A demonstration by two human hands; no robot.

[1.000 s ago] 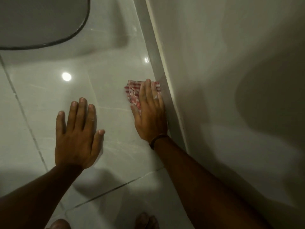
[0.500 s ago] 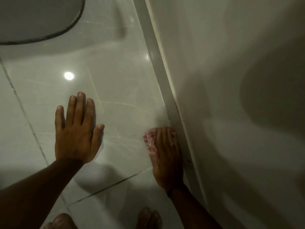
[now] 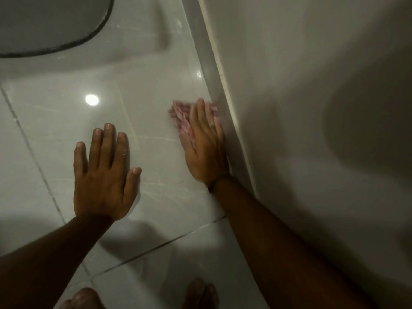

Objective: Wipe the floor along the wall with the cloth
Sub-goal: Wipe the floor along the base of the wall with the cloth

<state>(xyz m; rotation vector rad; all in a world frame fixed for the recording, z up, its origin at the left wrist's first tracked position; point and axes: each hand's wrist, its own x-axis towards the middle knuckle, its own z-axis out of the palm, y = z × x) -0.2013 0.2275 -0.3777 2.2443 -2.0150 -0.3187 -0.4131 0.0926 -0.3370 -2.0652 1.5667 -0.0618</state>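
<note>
A red-and-white checked cloth [image 3: 181,115] lies on the glossy pale tiled floor [image 3: 156,90], right beside the grey skirting [image 3: 208,70] at the foot of the wall [image 3: 301,85]. My right hand [image 3: 206,143] lies flat on the cloth, fingers together, pressing it down; the hand and cloth are motion-blurred, and most of the cloth is hidden under the palm. My left hand [image 3: 103,175] rests flat on the floor to the left, fingers spread, holding nothing.
A grey mat or object with a dark curved rim [image 3: 55,23] lies at the top left. Grout lines cross the floor at the left and below my arms. My bare toes [image 3: 200,293] and a knee [image 3: 82,298] show at the bottom edge.
My right hand slid the cloth back toward me along the skirting, then forward again away from me. My left hand stayed planted on the floor.
</note>
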